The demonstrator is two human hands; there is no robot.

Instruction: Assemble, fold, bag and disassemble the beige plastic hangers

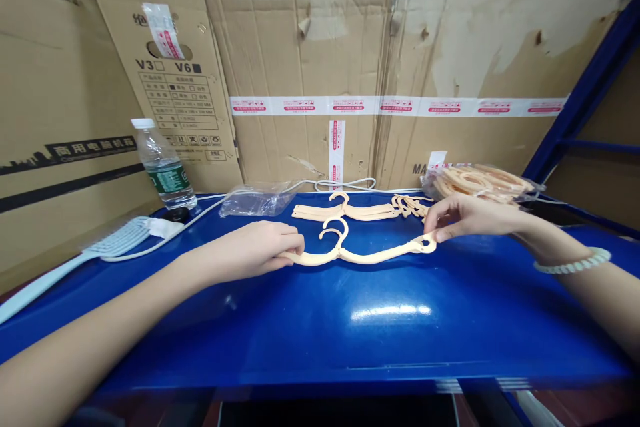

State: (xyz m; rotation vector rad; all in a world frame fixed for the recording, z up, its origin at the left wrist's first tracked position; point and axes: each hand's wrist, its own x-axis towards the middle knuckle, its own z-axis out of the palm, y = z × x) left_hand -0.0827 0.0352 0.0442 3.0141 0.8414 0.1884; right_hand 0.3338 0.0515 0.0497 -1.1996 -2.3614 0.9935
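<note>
A cream plastic clothes hanger (pixel 375 256) lies across the middle of the blue table, its hook pointing to the back; a second hook shows just beside it. My left hand (pixel 255 247) is closed on the hanger's left end, which the fingers partly cover. At the other end, my right hand (pixel 465 217) pinches the flat tip with a hole in it. Behind this hanger rests a stack of folded hangers (pixel 370 212) with its hook up. Several small cream hook pieces (pixel 411 205) lie in a pile near my right fingers.
A clear bag of cream hangers (pixel 480 181) sits at the back right. An empty plastic bag (pixel 257 200), a water bottle (pixel 167 170), a light blue hairbrush (pixel 113 240) and a white cable (pixel 203 205) are on the left. Cardboard (pixel 300 147) walls the back of the blue table (pixel 320 327).
</note>
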